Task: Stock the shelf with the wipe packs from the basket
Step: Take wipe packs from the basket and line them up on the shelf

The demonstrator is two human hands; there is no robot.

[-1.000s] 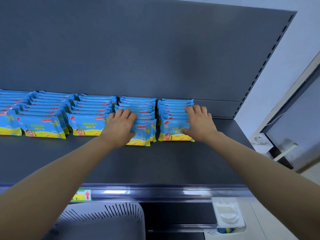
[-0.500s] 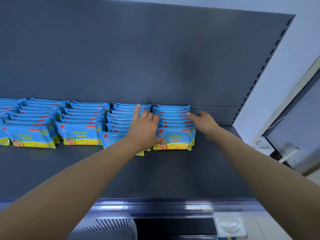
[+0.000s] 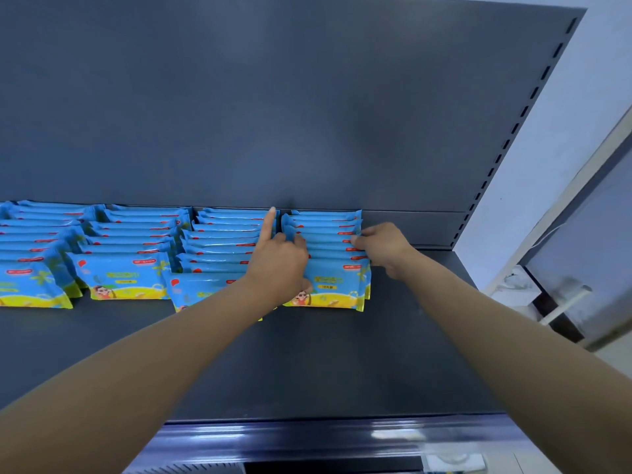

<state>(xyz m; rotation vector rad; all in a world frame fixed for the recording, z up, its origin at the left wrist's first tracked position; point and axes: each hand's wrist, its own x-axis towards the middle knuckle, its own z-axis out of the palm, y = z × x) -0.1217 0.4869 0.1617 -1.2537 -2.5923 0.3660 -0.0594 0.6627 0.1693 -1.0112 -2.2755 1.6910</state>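
Blue wipe packs (image 3: 328, 254) stand in rows on the grey shelf (image 3: 307, 364). The rows run from the front to the back panel (image 3: 307, 114). Each pack stands on a long edge. Its long side goes left to right, and its picture side faces the person. The front packs show a yellow strip at the bottom, a small red label near the top and a cartoon child in sunglasses. The writing is too blurry to read.

The left hand (image 3: 277, 265) rests on the front of the last two rows on the right. Its pointing finger (image 3: 268, 224) sticks straight up in the gap between them, and its other fingers bend over the pack tops. The right hand (image 3: 383, 248) is at the right end of the last row, with bent fingertips touching the pack ends. I cannot tell if either hand grips a pack or only pushes.
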